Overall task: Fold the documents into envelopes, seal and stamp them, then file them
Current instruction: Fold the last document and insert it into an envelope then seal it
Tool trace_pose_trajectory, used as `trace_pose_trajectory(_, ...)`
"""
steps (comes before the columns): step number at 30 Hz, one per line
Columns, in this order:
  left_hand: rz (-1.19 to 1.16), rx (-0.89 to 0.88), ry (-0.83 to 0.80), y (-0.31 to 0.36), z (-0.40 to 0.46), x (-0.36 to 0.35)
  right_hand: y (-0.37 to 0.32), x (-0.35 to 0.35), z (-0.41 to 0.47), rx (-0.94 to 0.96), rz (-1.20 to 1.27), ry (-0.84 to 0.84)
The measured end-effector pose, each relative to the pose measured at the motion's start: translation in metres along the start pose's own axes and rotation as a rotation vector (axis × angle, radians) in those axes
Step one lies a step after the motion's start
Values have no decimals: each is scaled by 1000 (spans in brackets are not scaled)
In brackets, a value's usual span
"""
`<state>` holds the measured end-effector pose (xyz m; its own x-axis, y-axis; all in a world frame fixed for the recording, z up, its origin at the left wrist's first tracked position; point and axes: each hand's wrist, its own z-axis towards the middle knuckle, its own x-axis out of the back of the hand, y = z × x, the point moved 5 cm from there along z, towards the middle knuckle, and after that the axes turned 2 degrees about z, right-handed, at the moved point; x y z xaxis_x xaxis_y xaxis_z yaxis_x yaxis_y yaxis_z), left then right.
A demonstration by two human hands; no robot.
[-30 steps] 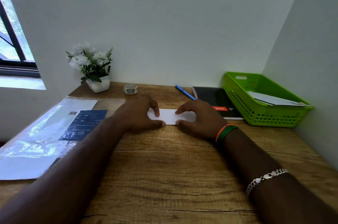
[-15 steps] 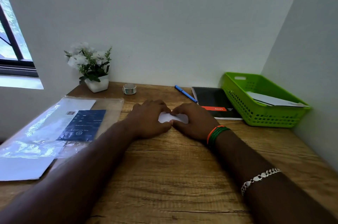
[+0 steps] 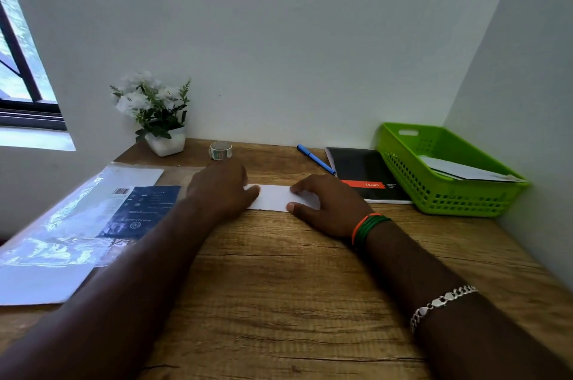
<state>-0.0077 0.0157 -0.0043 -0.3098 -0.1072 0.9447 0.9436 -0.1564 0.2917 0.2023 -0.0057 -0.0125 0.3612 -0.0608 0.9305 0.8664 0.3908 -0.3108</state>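
the folded paper (image 3: 273, 197) lies flat on the bench (image 3: 279, 286), mid-way back. the left hand (image 3: 221, 190) and right hand (image 3: 328, 206) press it, fingers (image 3: 294, 207) loosely spread. to crease well, i'd slide firm pressure outward along the fold, keeping edges aligned.

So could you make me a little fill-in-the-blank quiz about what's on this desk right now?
1. Both hands, the left hand and the right hand, press on a folded white ____.
2. The basket at the right is coloured ____.
3. The blue pen lies just left of the black ____.
4. The roll of tape stands right of the potted ____.

Missing words: paper; green; notebook; plant
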Motion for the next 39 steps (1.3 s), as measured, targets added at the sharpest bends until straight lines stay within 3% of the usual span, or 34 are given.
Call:
trace_pose_trajectory(5, 39, -281, -68, 40, -8, -21, -7, -2, 2, 2, -60, 21)
trace_pose_trajectory(7, 68, -312, -58, 48, -8, -24, -8, -1, 1, -2, -73, 31)
trace_pose_trajectory(16, -11, -145, -72, 25, -3, -10, 4, 8, 1, -125, -56, 116)
trace_pose_trajectory(23, -16, -143, -72, 23, -3, -10, 24, 20, 0, -308, -265, 218)
trace_pose_trajectory(26, -18, -141, -72, 23, -3, -11, 25, 20, -1, -296, -284, 247)
trace_pose_trajectory(32, 51, -149, -84, 26, -4, -12, 22, 3, 3, -167, -98, 152)
trace_pose_trajectory(39, 28, -176, -23, 31, -7, -12, 19, 15, 0, -111, 154, 242)
